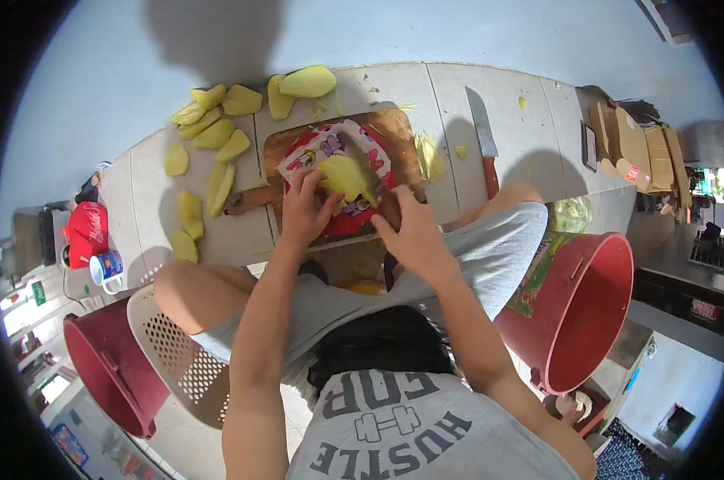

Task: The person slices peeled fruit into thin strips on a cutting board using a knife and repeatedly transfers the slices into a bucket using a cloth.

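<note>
On the wooden cutting board (274, 152) lies a red and white flower-print cloth (298, 152). A pale yellow-green piece of peeled fruit, like green mango (344, 174), rests on the cloth. The fingers and thumb of my left hand (304, 210) hold its left side. In my right hand (414, 232) is a knife (364, 164), its dark blade along the right side of the fruit. The knife's handle is mostly hidden by my fingers. Thin cut strips (428, 156) lie just right of the board.
Several peeled fruit pieces (214, 134) are spread over the tiled counter (234, 240) to the left. A second knife with a red handle (491, 174) lies at the right. Red bins (594, 312) stand on both sides, with a perforated plastic chair (178, 360) at the left.
</note>
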`<state>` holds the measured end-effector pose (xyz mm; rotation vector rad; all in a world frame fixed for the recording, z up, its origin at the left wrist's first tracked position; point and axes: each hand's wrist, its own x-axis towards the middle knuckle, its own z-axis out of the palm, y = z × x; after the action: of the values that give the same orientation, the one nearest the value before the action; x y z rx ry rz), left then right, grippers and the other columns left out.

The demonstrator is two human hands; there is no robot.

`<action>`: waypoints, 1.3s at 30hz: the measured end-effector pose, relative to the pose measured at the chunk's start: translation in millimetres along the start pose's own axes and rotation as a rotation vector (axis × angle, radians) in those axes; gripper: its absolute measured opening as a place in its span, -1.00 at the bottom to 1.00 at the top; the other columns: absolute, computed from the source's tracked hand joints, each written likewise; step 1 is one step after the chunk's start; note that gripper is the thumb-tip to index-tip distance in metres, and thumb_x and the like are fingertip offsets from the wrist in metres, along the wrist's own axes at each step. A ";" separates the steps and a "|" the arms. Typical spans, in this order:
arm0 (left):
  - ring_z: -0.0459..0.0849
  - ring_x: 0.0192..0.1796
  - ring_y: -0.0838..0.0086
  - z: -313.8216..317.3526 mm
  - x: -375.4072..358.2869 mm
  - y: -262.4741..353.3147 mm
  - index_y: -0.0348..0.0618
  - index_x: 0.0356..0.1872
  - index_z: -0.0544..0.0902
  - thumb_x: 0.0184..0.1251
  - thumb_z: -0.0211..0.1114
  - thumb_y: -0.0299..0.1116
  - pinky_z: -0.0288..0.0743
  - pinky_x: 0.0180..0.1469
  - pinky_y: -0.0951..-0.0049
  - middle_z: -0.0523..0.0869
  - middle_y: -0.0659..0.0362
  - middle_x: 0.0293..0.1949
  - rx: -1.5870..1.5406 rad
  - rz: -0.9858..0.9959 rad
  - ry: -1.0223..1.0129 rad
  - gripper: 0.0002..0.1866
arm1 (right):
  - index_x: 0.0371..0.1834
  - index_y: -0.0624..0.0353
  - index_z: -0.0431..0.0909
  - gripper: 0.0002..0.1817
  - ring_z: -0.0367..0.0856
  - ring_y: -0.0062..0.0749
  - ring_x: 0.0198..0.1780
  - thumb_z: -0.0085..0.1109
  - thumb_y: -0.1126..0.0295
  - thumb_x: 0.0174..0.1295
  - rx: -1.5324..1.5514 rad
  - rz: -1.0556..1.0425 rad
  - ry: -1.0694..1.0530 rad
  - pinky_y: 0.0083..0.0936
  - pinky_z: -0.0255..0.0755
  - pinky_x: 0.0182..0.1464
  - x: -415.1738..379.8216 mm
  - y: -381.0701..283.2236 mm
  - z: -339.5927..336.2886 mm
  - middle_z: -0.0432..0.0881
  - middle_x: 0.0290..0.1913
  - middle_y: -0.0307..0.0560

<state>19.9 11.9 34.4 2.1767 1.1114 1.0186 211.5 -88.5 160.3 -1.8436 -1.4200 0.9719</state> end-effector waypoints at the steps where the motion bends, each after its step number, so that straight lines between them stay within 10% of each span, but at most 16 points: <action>1: 0.68 -0.01 0.04 1.2 -0.1 1.0 -0.14 0.13 0.53 0.12 0.59 -0.24 0.61 -0.04 0.16 0.58 -0.03 0.11 0.001 0.002 0.001 -0.42 | 0.03 0.33 0.40 -0.58 0.68 0.34 -0.14 0.37 0.37 0.24 -0.045 0.009 0.079 0.07 0.52 -0.10 1.6 6.0 2.8 0.67 -0.27 0.36; 10: 0.59 0.20 0.05 9.1 13.5 31.6 -0.05 0.24 0.57 0.05 0.62 -0.07 0.55 0.15 0.12 0.56 -0.01 0.19 0.212 -0.142 0.061 -0.29 | 0.08 0.29 0.33 -0.47 0.63 0.31 0.02 0.42 0.51 0.10 -0.277 -0.096 0.235 0.04 0.54 0.01 30.5 46.9 36.9 0.60 -0.03 0.31; 15: 0.28 0.47 0.00 11.7 27.3 34.0 0.05 0.31 0.57 -0.08 0.56 0.01 0.05 0.51 -0.14 0.44 -0.01 0.34 0.283 0.125 -0.116 -0.19 | 0.09 0.25 0.34 -0.50 0.63 0.29 0.04 0.37 0.54 0.12 -0.304 -0.091 0.206 0.06 0.55 0.02 39.0 50.2 41.8 0.59 0.00 0.27; 39: 0.40 0.34 -0.11 6.0 8.2 9.9 -0.12 0.28 0.49 -0.21 0.61 -0.33 0.35 0.40 0.00 0.40 -0.08 0.33 -0.011 0.048 -0.150 -0.15 | 0.17 0.36 0.39 -0.43 0.63 0.39 0.00 0.35 0.59 0.04 -0.132 -0.315 0.206 0.04 0.50 0.07 83.2 31.5 46.7 0.65 -0.09 0.38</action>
<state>32.5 12.7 40.9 2.2406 0.9872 0.8625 201.8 -13.9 93.8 -1.6868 -1.6132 0.5295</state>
